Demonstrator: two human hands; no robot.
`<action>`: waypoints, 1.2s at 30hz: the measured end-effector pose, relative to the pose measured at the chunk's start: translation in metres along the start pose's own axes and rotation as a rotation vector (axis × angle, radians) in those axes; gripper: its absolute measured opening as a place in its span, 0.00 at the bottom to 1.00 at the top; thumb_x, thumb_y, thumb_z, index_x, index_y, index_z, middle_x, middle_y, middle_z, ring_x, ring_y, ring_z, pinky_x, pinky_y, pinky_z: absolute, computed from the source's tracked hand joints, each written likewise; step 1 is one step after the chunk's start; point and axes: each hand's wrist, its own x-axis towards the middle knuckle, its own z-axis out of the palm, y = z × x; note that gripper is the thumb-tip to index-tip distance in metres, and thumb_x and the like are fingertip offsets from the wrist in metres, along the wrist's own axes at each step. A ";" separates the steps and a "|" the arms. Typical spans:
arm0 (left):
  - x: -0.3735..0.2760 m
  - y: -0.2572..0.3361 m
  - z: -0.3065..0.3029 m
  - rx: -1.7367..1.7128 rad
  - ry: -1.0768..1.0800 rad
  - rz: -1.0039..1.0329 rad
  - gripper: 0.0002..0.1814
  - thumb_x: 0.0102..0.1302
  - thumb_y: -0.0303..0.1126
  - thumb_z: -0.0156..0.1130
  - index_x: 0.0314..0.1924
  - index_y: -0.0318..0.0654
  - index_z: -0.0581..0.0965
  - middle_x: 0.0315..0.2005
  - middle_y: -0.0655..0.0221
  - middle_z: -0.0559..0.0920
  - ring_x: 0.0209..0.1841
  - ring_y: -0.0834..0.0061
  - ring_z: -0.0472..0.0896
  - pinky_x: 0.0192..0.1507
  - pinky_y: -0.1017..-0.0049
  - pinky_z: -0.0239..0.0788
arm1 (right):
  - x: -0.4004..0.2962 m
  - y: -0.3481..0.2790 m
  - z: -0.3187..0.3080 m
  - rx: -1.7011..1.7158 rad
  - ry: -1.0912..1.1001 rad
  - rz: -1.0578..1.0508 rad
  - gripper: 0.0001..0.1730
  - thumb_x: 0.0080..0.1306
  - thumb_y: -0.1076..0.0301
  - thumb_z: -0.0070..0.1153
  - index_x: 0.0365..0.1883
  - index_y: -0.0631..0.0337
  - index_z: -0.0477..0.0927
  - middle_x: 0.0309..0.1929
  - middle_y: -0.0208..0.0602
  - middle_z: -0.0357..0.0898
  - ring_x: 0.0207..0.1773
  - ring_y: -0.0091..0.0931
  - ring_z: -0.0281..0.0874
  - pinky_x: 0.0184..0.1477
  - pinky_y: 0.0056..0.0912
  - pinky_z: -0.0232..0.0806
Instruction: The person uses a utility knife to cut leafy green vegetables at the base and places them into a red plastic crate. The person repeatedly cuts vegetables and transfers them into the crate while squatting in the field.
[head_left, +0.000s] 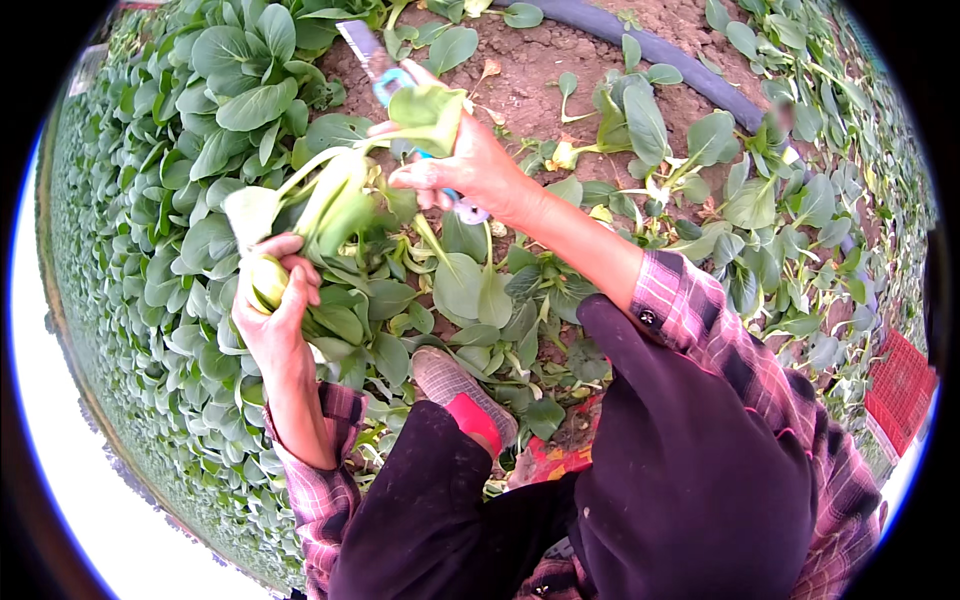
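My left hand (279, 307) grips a pale-green bok choy (267, 282), its rounded base showing between thumb and fingers. Some leaves and stalks (334, 199) beyond the fingers are blurred; whether they all belong to that plant I cannot tell. Up and to the right, my right hand (469, 165) is closed around the blue handle of a knife (388, 84). The flat metal blade points away to the upper left, and the handle's end shows below the palm. A loose leaf (426, 114) with a bent stalk lies across the right fingers, partly hiding them.
Dense standing bok choy (247, 90) fills the left. Cut plants and loose leaves (645, 127) litter the brown soil (517, 71) to the right. A dark hose (660, 49) curves across the far side. My shoe (454, 379) is among leaves; a red plastic crate (900, 390) stands far right.
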 end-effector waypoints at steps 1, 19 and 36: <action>-0.004 0.006 0.007 -0.038 -0.034 -0.018 0.14 0.61 0.22 0.58 0.47 0.28 0.75 0.26 0.68 0.77 0.25 0.82 0.71 0.30 0.84 0.62 | 0.001 -0.004 0.001 0.044 -0.037 -0.031 0.57 0.54 0.68 0.64 0.74 0.54 0.37 0.44 0.43 0.77 0.20 0.20 0.73 0.20 0.21 0.66; -0.046 0.026 0.004 0.096 -0.221 -0.197 0.16 0.53 0.18 0.53 0.43 0.29 0.78 0.34 0.64 0.83 0.24 0.86 0.76 0.26 0.87 0.66 | -0.022 -0.028 -0.031 -1.265 0.206 -0.506 0.45 0.52 0.76 0.52 0.70 0.38 0.57 0.45 0.39 0.79 0.36 0.39 0.80 0.39 0.38 0.74; -0.091 -0.026 0.040 0.458 -0.544 -0.195 0.20 0.46 0.20 0.60 0.44 0.32 0.76 0.34 0.60 0.81 0.36 0.71 0.79 0.44 0.74 0.70 | 0.007 0.104 0.022 -0.902 -0.619 0.227 0.35 0.61 0.65 0.47 0.69 0.38 0.60 0.31 0.42 0.79 0.24 0.34 0.78 0.31 0.41 0.71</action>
